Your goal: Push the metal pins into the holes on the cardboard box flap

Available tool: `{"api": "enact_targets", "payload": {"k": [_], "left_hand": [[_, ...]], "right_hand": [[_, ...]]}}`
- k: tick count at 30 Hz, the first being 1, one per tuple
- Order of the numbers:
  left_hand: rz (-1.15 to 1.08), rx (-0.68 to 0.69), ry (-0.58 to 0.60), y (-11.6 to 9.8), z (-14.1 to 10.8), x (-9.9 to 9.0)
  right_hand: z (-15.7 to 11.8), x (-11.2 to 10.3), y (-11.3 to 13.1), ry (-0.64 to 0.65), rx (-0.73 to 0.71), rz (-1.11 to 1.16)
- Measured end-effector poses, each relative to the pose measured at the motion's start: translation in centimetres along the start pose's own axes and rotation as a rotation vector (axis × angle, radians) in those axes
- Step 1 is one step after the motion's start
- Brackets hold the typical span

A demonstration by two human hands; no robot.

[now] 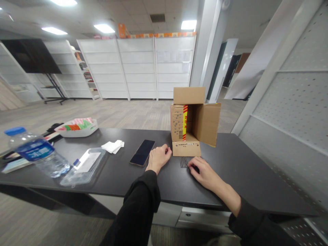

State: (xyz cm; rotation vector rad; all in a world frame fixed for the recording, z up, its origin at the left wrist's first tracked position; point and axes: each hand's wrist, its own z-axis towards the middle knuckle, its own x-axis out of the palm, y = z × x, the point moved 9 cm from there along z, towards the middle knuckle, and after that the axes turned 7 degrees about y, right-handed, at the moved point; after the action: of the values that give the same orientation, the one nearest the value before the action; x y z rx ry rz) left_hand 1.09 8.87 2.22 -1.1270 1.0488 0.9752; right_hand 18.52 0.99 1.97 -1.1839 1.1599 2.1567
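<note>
My left hand (160, 157) rests on the dark table with its fingers curled in, between a black phone (142, 152) and an open cardboard box (177, 123). I see nothing in it. A short row of thin dark rods (183, 162), like nails or screws, lies side by side before the box. At the row's right end, my right hand (202, 171) has thumb and index finger bent together. Whatever its fingertips may hold is hidden. The box stands with its opening toward me; its lower flap (186, 149) has a line of small holes, and dark dots mark its left side.
To the left are a clear plastic case (85, 167), white tissues (112, 146), a water bottle (38, 152) and a white basket (77, 131) with colourful contents. A perforated white panel (297, 106) rises along the table's right side. White shelving (135, 68) stands across the room.
</note>
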Motion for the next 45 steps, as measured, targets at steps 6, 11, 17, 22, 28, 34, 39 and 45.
{"api": "enact_targets", "payload": {"k": [6,11,17,22,28,34,39,45], "left_hand": [[-0.007,-0.024,0.023,0.1,-0.1,-0.1],[0.0,-0.03,0.026,0.0,-0.1,-0.2],[-0.001,-0.028,0.027,0.1,-0.1,0.0],[0.003,-0.004,0.016,0.0,0.0,0.0],[0.002,-0.015,0.03,0.0,-0.1,0.0],[0.002,-0.016,0.03,0.0,-0.1,-0.2],[-0.008,-0.028,0.031,0.1,-0.1,-0.2],[0.003,-0.017,0.028,0.1,-0.1,-0.1]], "right_hand": [[-0.2,-0.5,-0.8,-0.047,0.023,0.014],[0.4,-1.8,-1.3,-0.091,0.058,-0.051],[2.6,-3.6,-2.2,-0.177,0.078,-0.138],[4.6,-4.6,-3.0,-0.27,0.14,-0.226],[5.6,-4.6,-2.9,-0.387,0.195,-0.283],[5.1,-4.0,-3.0,-0.49,0.195,-0.287],[5.0,-3.6,-3.2,-0.496,0.199,-0.269],[4.9,-3.5,-3.6,-0.512,0.216,-0.256]]}}
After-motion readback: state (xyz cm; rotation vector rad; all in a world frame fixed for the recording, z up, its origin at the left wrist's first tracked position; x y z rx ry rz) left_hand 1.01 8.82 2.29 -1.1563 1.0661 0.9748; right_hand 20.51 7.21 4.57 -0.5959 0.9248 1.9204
